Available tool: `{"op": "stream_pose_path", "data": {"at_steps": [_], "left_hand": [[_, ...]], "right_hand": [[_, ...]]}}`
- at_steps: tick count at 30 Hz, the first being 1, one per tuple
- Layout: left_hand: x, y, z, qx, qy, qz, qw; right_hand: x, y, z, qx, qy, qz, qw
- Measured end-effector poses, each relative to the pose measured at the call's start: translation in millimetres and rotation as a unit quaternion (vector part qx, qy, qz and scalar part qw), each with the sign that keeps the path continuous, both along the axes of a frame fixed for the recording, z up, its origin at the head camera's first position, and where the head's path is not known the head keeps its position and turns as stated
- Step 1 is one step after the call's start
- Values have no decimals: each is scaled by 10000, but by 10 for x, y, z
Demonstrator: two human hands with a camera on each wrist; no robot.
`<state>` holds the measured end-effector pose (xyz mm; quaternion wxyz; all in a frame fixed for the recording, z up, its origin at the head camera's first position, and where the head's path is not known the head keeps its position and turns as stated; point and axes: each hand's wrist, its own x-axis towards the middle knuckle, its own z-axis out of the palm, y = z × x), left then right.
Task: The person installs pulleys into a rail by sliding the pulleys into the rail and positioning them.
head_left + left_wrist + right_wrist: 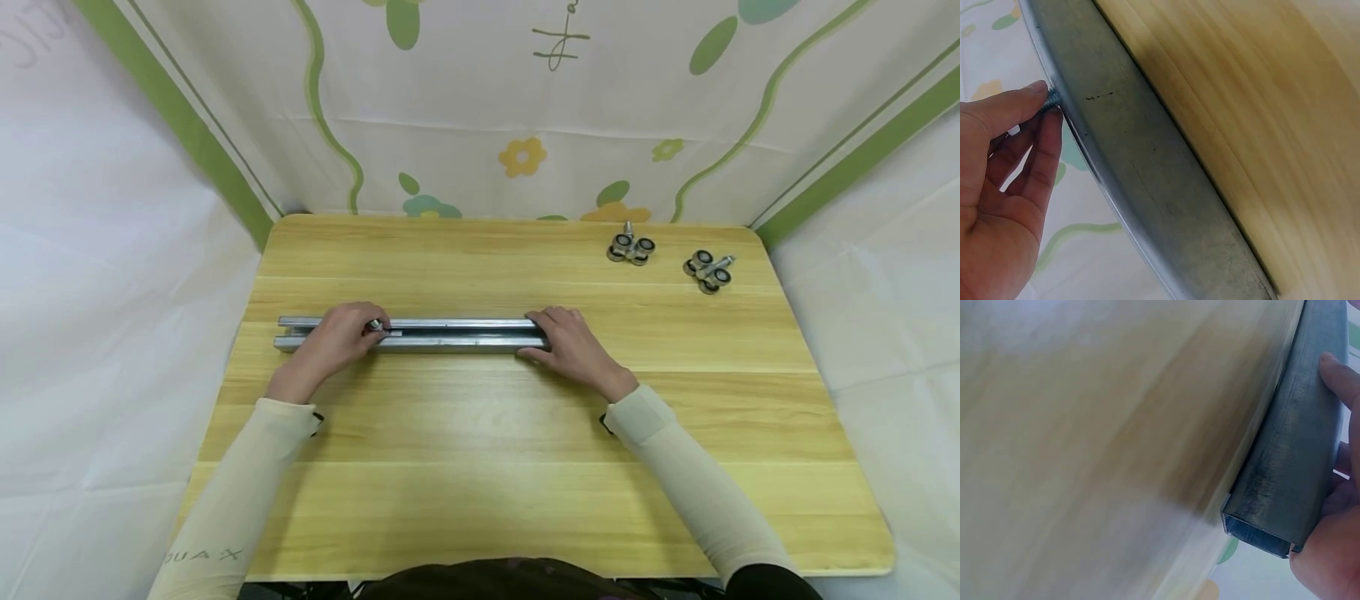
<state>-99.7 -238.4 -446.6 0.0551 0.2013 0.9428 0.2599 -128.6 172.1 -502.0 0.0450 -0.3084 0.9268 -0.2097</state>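
Note:
A metal channel rail (465, 342) lies lengthwise across the table, its slot facing up. Near its left part my left hand (341, 337) pinches a threaded bolt (1052, 100) between thumb and fingers; the bolt stands up out of the slot. What is on the bolt's lower end inside the rail is hidden. At the rail's right end my right hand (570, 348) grips it, thumb (1339, 378) along the near side and fingers over the far side. The rail's open square end shows in the right wrist view.
Two roller trolleys, one (630, 246) near the back edge and another (708, 272) at the back right, lie on the wooden table (480, 483). Each has several small wheels and a bolt. A patterned cloth (450, 92) hangs behind the table.

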Motion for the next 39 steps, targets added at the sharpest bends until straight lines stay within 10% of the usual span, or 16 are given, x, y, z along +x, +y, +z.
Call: {"op": "stream_pose_path", "data": {"at_steps": [39], "left_hand": [[122, -452, -49, 49, 374, 373, 9986]], "right_hand": [[12, -8, 36, 10, -243, -43, 9997]]}}
